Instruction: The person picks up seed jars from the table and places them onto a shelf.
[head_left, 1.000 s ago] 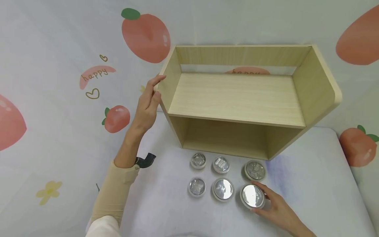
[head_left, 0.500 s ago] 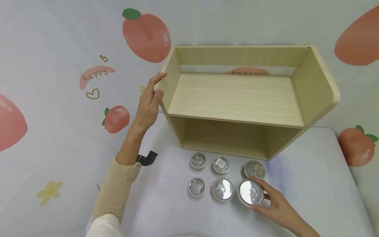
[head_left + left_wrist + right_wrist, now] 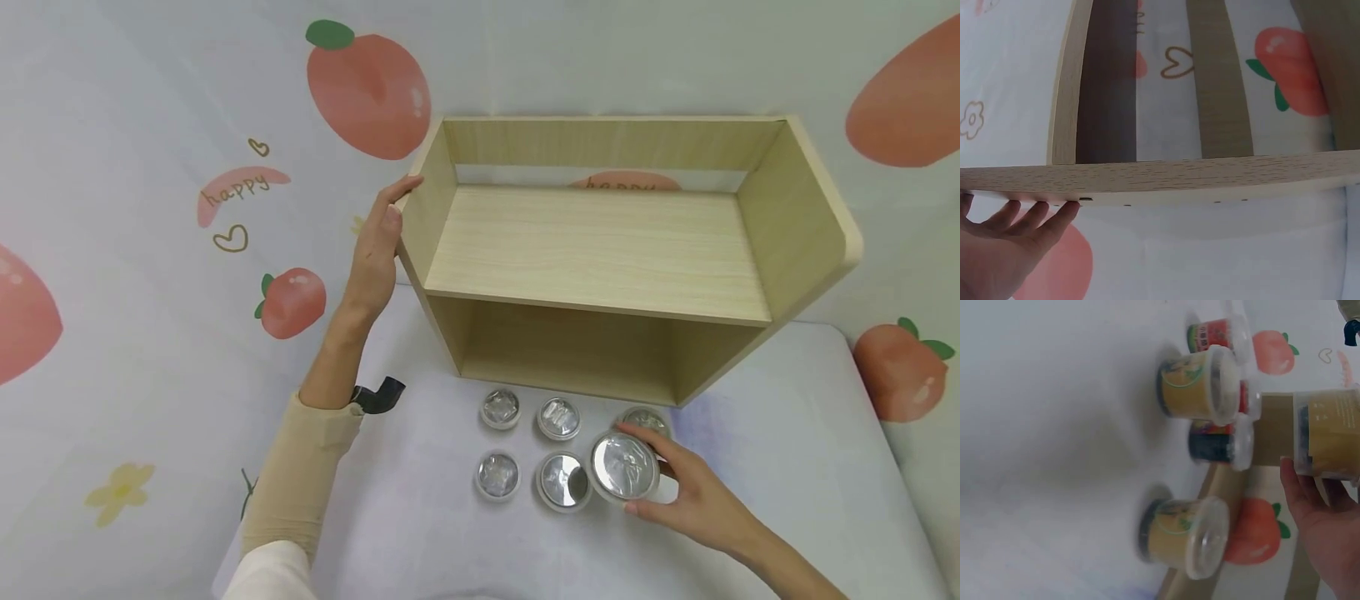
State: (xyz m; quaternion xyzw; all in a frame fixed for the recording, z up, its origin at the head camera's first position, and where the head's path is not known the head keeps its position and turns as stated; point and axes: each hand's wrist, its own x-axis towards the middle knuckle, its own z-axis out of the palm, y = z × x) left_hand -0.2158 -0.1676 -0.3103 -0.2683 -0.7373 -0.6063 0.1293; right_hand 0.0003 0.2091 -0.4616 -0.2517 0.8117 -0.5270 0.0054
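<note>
My right hand point(image 3: 701, 504) grips a round plastic tub point(image 3: 624, 467) with a clear lid and silvery foil top, thumb on the near side and fingers on the far side. In the right wrist view this tub point(image 3: 1335, 434) shows a tan label and is raised off the table. It partly covers another tub point(image 3: 647, 421) behind it. My left hand point(image 3: 372, 267) rests against the left side panel of a pale wooden two-tier shelf point(image 3: 600, 250). In the left wrist view its extended fingertips touch the panel point(image 3: 1210, 172) from outside.
Several lidded tubs stand in two rows before the shelf, among them a front middle tub point(image 3: 564, 482) and a back left tub point(image 3: 500, 408). A white cloth point(image 3: 420, 533) covers the table. Behind hangs a fruit-printed curtain point(image 3: 150, 333). A black piece point(image 3: 380, 396) shows by my left wrist.
My right hand has moved the tub up and left, and it now overlaps the tub behind it. My left thumb has shifted from the panel's front edge toward its outer side.
</note>
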